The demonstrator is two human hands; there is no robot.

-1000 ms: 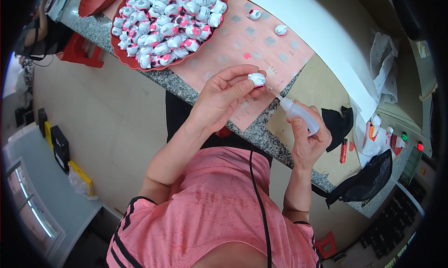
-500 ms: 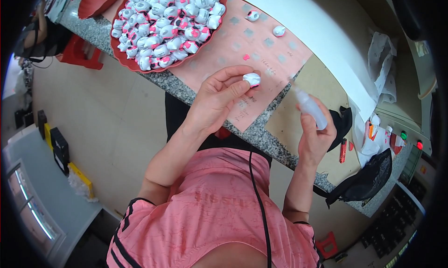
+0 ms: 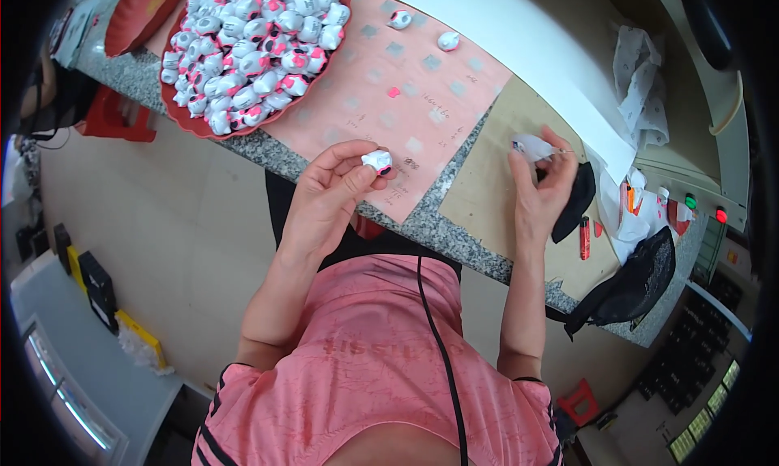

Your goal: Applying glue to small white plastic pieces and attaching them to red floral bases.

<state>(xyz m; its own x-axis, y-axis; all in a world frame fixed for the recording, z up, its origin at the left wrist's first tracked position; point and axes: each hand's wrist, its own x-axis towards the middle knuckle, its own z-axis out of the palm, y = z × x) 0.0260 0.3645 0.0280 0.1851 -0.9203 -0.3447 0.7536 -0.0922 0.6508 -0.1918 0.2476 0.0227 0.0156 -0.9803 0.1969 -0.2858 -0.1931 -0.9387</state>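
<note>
My left hand [image 3: 329, 198] pinches a small white figurine [image 3: 376, 161] with a dark and pink underside, above the front part of a pink paper sheet [image 3: 324, 125]. Over the tan board to the right, my right hand [image 3: 542, 186] is closed on a small translucent squeeze bottle [image 3: 533, 148], which lies sideways in the fingers with its thin tip pointing right. A tiny bright pink piece [image 3: 393, 92] rests on the sheet beyond the left hand. Farther back are two loose items, a white figurine [image 3: 399, 19] and another white figurine [image 3: 448, 40].
At the left back, a red scalloped tray [image 3: 323, 75] is heaped with similar white and pink figurines. A second red tray [image 3: 122, 28] stands beyond it. Right of the board [image 3: 479, 194] lie black cloth [image 3: 574, 206], a red tube-shaped item [image 3: 585, 239] and a black mesh bag [image 3: 633, 283].
The squeeze bottle has turned from pointing up-left to pointing right in my right hand. My left hand has drawn the figurine slightly nearer. The whole view has shifted a little.
</note>
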